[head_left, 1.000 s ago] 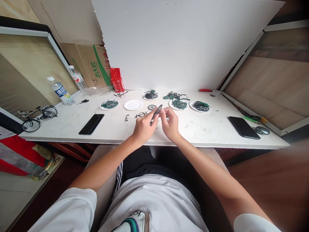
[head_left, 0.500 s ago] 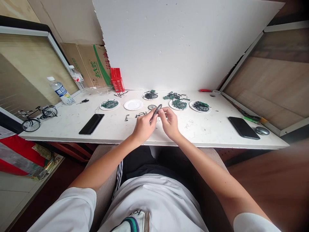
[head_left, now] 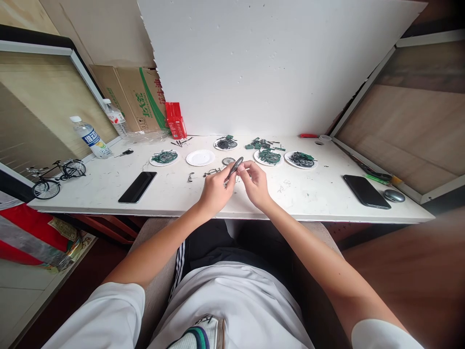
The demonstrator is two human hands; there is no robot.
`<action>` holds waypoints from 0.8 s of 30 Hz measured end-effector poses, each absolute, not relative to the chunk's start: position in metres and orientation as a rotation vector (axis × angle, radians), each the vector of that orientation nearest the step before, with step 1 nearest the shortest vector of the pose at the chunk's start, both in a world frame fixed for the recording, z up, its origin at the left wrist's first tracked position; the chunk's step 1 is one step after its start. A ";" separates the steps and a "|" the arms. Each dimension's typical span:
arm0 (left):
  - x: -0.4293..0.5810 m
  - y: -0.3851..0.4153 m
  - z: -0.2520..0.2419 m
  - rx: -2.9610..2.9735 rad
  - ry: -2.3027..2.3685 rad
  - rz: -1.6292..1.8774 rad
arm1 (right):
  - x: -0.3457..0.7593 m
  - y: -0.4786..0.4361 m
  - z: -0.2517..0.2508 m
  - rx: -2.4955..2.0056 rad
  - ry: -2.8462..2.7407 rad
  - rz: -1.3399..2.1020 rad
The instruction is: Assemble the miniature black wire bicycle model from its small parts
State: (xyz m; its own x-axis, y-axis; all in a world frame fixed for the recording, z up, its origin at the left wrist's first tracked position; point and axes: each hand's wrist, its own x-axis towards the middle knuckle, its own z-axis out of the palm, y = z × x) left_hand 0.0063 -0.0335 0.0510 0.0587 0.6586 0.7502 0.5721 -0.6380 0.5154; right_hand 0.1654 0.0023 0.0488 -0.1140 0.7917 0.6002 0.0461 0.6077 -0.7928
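My left hand [head_left: 215,190] is closed round a small model bicycle wheel [head_left: 236,166], held edge-on above the white table [head_left: 319,194]. My right hand [head_left: 255,183] is pinched at the wheel's right side, fingertips touching it; what it grips is too small to make out. Just beyond the hands lie another small wheel [head_left: 228,161] and a thin dark frame part [head_left: 212,171]. Paper plates with green and black parts [head_left: 269,156] stand behind them.
An empty paper plate [head_left: 200,157] and a plate of green parts [head_left: 164,157] sit left of centre. Black phones lie at left [head_left: 137,186] and right [head_left: 365,191]. A finished model bicycle [head_left: 54,177], water bottles [head_left: 89,137], a red box [head_left: 176,120] and a mouse [head_left: 394,196] line the edges.
Both hands have shifted slightly up and away with the wheel; the grip stays the same.
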 end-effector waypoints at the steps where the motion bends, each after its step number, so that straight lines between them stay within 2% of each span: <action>1: 0.006 -0.034 0.051 2.225 1.297 1.654 | 0.166 0.002 0.049 -0.721 -1.579 0.731; 24: 0.005 -0.031 0.048 2.279 1.300 1.685 | 0.165 0.002 0.050 -0.689 -1.577 0.769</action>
State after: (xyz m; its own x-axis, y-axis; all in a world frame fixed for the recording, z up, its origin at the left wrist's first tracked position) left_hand 0.0052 -0.0310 0.0484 0.0682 0.6220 0.7801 0.5967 -0.6521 0.4677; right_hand 0.1652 0.0020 0.0504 -0.1339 0.7884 0.6004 0.0127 0.6071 -0.7945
